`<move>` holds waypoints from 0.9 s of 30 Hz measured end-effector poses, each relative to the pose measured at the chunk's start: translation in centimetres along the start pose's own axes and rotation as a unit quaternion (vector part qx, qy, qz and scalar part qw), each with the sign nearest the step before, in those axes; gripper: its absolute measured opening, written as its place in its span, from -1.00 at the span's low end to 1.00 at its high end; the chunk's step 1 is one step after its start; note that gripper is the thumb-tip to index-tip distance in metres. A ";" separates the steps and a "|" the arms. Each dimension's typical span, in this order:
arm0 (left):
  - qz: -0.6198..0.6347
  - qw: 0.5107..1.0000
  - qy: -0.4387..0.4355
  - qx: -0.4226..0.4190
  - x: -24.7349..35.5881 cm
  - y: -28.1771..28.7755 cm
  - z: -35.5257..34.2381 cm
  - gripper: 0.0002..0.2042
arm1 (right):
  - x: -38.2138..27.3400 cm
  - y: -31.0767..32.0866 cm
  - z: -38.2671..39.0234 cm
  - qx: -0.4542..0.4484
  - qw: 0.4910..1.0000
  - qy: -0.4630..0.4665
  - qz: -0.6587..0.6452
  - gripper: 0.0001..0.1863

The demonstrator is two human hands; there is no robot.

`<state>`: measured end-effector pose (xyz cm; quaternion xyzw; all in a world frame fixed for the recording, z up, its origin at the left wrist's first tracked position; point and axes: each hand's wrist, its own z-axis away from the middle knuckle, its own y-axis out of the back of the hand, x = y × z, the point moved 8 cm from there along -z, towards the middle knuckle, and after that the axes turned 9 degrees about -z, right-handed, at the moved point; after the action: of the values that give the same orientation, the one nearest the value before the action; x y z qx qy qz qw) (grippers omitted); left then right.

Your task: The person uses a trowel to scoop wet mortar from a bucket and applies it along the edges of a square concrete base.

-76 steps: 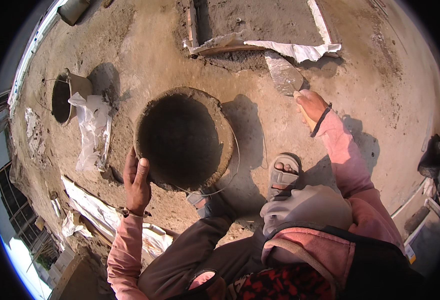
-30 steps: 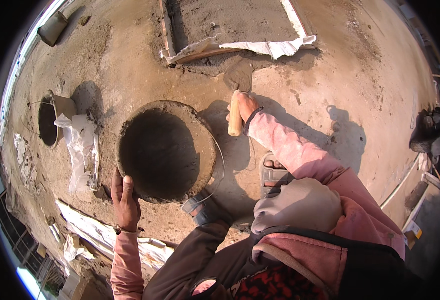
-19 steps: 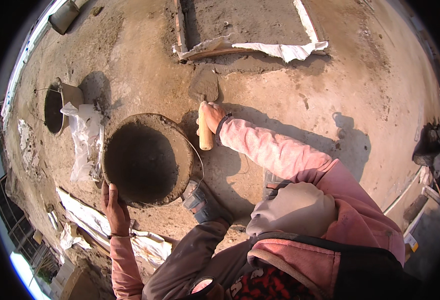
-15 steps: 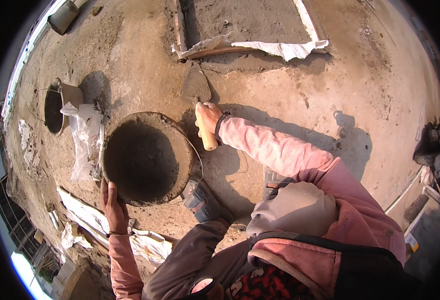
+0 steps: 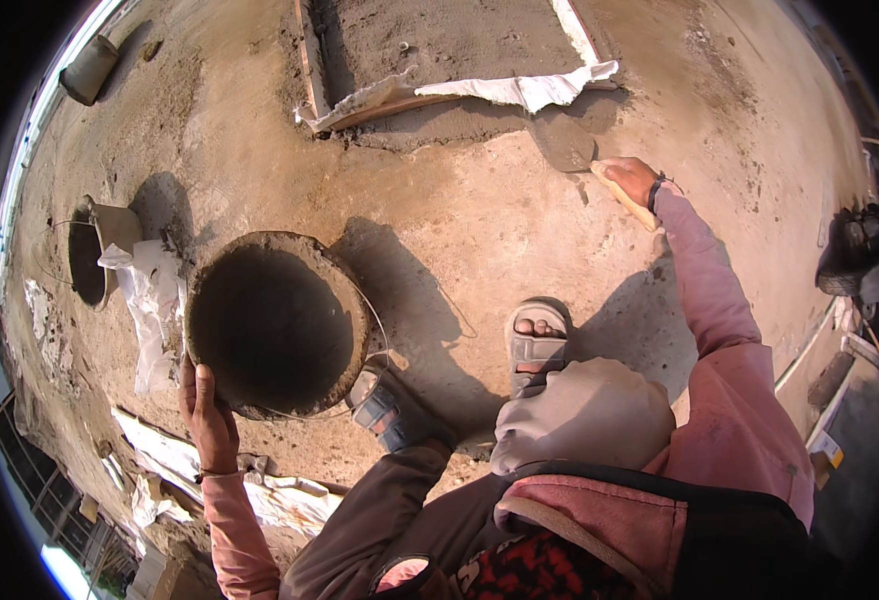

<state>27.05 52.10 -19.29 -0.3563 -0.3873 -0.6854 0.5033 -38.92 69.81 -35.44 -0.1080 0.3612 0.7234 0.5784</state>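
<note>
My right hand (image 5: 632, 180), arm stretched out to the right, is wrapped round the wooden handle of a trowel (image 5: 566, 145). The trowel's grey blade points to the far left, close to the near edge of a rectangular wooden form (image 5: 310, 60). Wet-looking grey mortar (image 5: 460, 35) fills the form. On the left stands a large round bucket (image 5: 355, 310), its inside coated with mortar and mostly in shadow. My left hand (image 5: 212, 420) grips its near left rim, thumb up on the edge, other fingers partly hidden along the outside.
A smaller bucket (image 5: 117, 228) lies tilted at the left beside crumpled white sheeting (image 5: 155, 300). Another bucket (image 5: 88, 70) is at the far left. White strips (image 5: 165, 440) lie near my left forearm. My sandalled feet (image 5: 538, 345) are close to the large bucket. A dark bundle (image 5: 855, 250) sits far right.
My right hand has carried the trowel from beside the large bucket to the right and outward, toward the form's near right corner. My left hand stays on the bucket's rim. The view has shifted.
</note>
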 end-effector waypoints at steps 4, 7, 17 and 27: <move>-0.014 1.000 0.005 0.013 0.4 -0.2 0.2 -0.54 | 4.5 3.2 3.0 0.130 0.979 -0.072 -0.137 -0.59; -0.010 1.000 0.001 0.018 0.4 -0.8 0.2 -0.54 | 7.5 3.4 3.9 0.180 0.942 -0.116 -0.258 -0.59; -0.042 0.999 0.014 0.025 0.3 0.4 0.6 -0.54 | -5.8 -9.6 2.1 0.078 0.886 -0.063 -0.452 -0.62; -0.018 1.000 -0.001 -0.006 0.6 -1.4 -0.1 -0.54 | 3.3 -8.1 -6.2 0.277 0.913 0.049 -0.296 -0.60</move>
<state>25.50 52.02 -19.11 -0.3530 -0.3898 -0.6965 0.4882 -34.19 68.91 -44.98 -0.0802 0.5266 0.3839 0.7542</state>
